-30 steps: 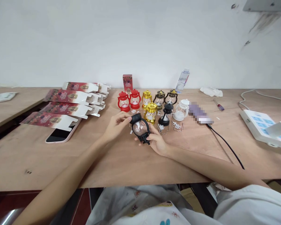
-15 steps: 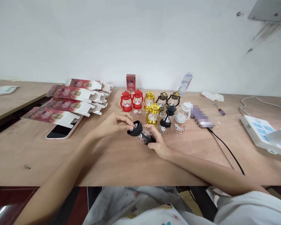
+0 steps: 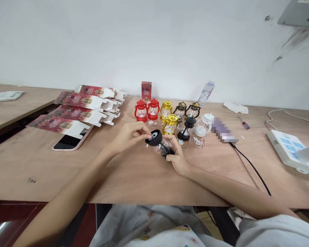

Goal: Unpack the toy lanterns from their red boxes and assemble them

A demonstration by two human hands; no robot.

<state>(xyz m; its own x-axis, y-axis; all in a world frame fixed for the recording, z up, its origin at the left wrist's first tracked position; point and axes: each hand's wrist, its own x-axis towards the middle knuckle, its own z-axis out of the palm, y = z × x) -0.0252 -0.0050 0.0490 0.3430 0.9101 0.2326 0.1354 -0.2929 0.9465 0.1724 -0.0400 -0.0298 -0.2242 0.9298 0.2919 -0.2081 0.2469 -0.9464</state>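
A small black lantern [image 3: 161,148] with a clear globe is tipped on its side above the table, its base turned up to the left. My right hand [image 3: 179,158] is closed around its top end. At the open underside of the base, the fingertips of my left hand [image 3: 130,137] are pinched; whether a small part is between them I cannot make out. Just beyond stand two red lanterns [image 3: 141,111], gold lanterns [image 3: 170,125], two dark bronze lanterns [image 3: 180,110], another black lantern [image 3: 185,129] and a white lantern [image 3: 203,125].
Flattened red gift boxes [image 3: 74,109] lie at left, over a phone [image 3: 69,142]. Behind the lanterns stand a red box [image 3: 146,92] and a water bottle [image 3: 206,92]. To the right are a blurred purple device [image 3: 222,130], a screwdriver [image 3: 244,123] and a power strip [image 3: 293,147].
The view has shifted slightly. Both hands keep hold at the black lantern, and its base now faces a little more toward me, with the left fingertips at its rim.
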